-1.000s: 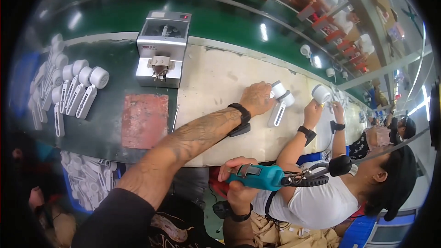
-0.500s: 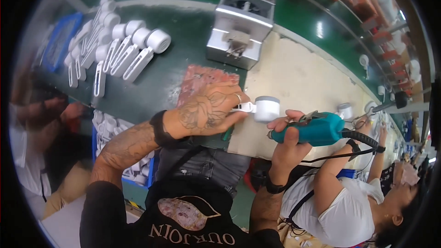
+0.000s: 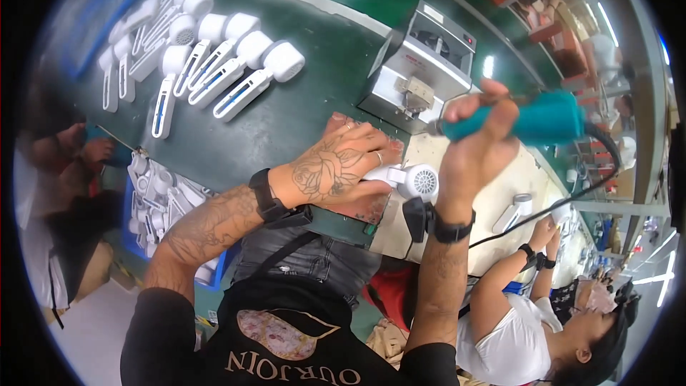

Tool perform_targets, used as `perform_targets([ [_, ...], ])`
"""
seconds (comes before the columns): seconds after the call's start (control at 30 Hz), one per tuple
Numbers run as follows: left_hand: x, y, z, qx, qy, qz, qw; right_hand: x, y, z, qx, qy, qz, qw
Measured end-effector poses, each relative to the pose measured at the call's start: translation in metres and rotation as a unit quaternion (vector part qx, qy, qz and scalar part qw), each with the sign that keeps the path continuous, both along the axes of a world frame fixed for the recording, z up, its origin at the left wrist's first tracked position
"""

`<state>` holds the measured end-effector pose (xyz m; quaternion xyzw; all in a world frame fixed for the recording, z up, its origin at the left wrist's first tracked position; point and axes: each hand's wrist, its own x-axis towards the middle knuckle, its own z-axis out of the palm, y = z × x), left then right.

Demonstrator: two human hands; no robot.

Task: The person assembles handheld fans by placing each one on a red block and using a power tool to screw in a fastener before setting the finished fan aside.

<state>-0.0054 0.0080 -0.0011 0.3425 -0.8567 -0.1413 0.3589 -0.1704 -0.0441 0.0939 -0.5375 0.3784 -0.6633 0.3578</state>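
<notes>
My left hand (image 3: 332, 164) is closed around the handle of a white handheld fan (image 3: 420, 181), its round grille turned up toward me; the fingers cover most of the handle. Under that hand lies a worn red mat (image 3: 368, 207). A teal electric screwdriver (image 3: 547, 118) is gripped in my right hand (image 3: 477, 146), raised near level above the pale work surface. Its tip points left, toward the silver box-shaped machine (image 3: 429, 64), apart from the fan. A black cord hangs from the screwdriver's back end.
Several white fans (image 3: 243, 86) lie in rows on the green table at the left. A blue crate (image 3: 136, 225) below the table edge holds more white parts. A blue tray (image 3: 100, 25) sits at far left. At right, a co-worker (image 3: 514, 329) works beside another white fan (image 3: 513, 214).
My right hand has lifted the screwdriver up and away from the fan, toward the silver machine. The fan in my left hand has turned, so its grille now shows. The view has shifted.
</notes>
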Motion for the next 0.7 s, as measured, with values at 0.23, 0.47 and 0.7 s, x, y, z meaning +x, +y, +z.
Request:
perform_targets([
  [0.23, 0.002, -0.001, 0.005, 0.088, -0.008, 0.012, 0.996, 0.021, -0.037, -0.017, -0.026, 0.071, 0.001, 0.997],
  [0.47, 0.004, 0.001, -0.001, 0.087, -0.003, 0.03, 0.996, 0.023, -0.015, -0.029, 0.025, 0.026, 0.048, 0.998],
  [0.7, 0.003, 0.0, 0.001, 0.084, 0.011, 0.027, 0.996, 0.021, -0.035, -0.009, -0.046, 0.072, 0.018, 0.996],
])
